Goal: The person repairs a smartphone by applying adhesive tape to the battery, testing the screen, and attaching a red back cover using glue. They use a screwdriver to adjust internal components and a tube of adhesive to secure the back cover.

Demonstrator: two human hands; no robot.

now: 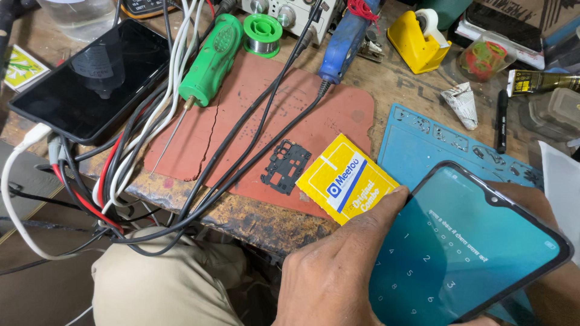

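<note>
A smartphone [465, 247] with a lit teal screen showing a number keypad is tilted in the lower right, held in both hands. My left hand [332, 271] grips its left edge, thumb lying along the side of the glass. My right hand [559, 293] supports it from behind and below, mostly hidden by the phone. Just above my left thumb, a yellow packet [344, 178] lies on the bench. Beside the packet, a black plastic phone frame piece [285, 166] rests on the red-brown mat [272, 115].
A second phone [90, 78] with a dark screen lies far left, white cable plugged in. A bundle of wires [139, 169] hangs over the bench edge. A green soldering iron [208, 63], solder spool [263, 33], blue tool [344, 42], yellow tape dispenser [417, 42], black pen [501, 121] and blue mat [423, 145] surround the work area.
</note>
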